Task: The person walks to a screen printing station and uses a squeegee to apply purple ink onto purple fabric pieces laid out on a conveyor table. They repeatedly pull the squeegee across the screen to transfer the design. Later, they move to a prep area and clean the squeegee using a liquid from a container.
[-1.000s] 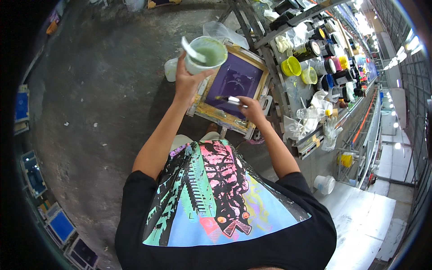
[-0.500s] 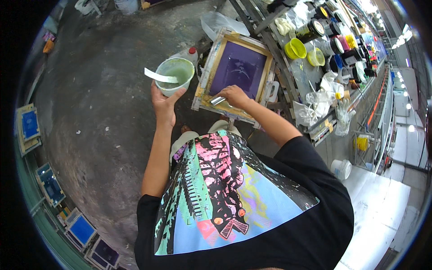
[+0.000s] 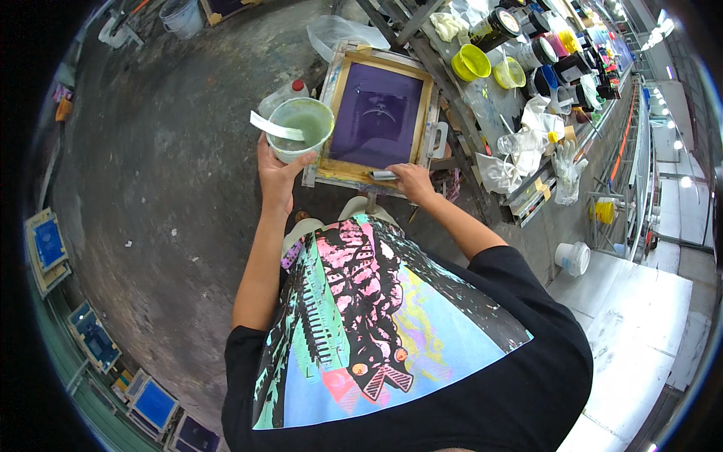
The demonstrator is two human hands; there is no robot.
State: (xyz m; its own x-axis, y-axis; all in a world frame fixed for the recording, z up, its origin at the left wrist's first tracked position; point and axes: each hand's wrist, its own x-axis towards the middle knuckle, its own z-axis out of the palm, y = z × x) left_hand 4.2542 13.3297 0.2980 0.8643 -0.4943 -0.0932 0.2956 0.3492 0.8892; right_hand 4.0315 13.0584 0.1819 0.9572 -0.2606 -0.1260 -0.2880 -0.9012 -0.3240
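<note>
My left hand (image 3: 280, 175) is wrapped round the side of a translucent plastic tub (image 3: 312, 148) that holds pale green liquid. A flat white stick (image 3: 276, 128) leans in the tub, its end over the rim. To the right lies a wooden-framed printing screen (image 3: 360, 172) with purple mesh and a faint darker rectangle and pale curved mark. Low over the frame's near side, my right hand (image 3: 414, 183) is closed on a short silver metal tool (image 3: 382, 175). Whether the tool touches the frame I cannot tell.
A clear jug with a red cap (image 3: 296, 87) stands behind the tub. At right, a cluttered bench holds yellow bowls (image 3: 471, 63), ink jars (image 3: 494, 29) and a plastic bottle (image 3: 520, 142). Several blue-meshed screens (image 3: 96, 339) lean at the left wall. A white bucket (image 3: 574, 258) sits right.
My right hand has moved right and nearer to me along the frame, and the silver tool now lies more level. The left hand still holds the tub. The whole view has shifted slightly.
</note>
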